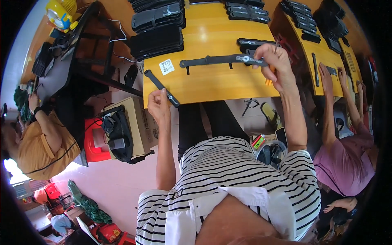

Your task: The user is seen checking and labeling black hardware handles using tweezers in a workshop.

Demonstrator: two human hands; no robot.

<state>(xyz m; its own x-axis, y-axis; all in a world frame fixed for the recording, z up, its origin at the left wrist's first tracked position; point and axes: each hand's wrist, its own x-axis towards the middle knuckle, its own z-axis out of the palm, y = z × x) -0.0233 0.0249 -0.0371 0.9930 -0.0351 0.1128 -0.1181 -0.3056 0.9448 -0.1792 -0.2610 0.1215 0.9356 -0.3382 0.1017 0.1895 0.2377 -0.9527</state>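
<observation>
1. Strap one (154, 80), black, pinched by our left hand (159, 106) near the front-left corner of the table (212, 86)!
2. Strap two (213, 60) spans the table, our right hand (277, 65) gripping its end plus an orange-handled tool (269, 82).

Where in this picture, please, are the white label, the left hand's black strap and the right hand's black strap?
White label (166, 67): head view, its middle.
Left black strap (155, 81): head view, upper stretch.
Right black strap (219, 60): head view, mid-length.
</observation>
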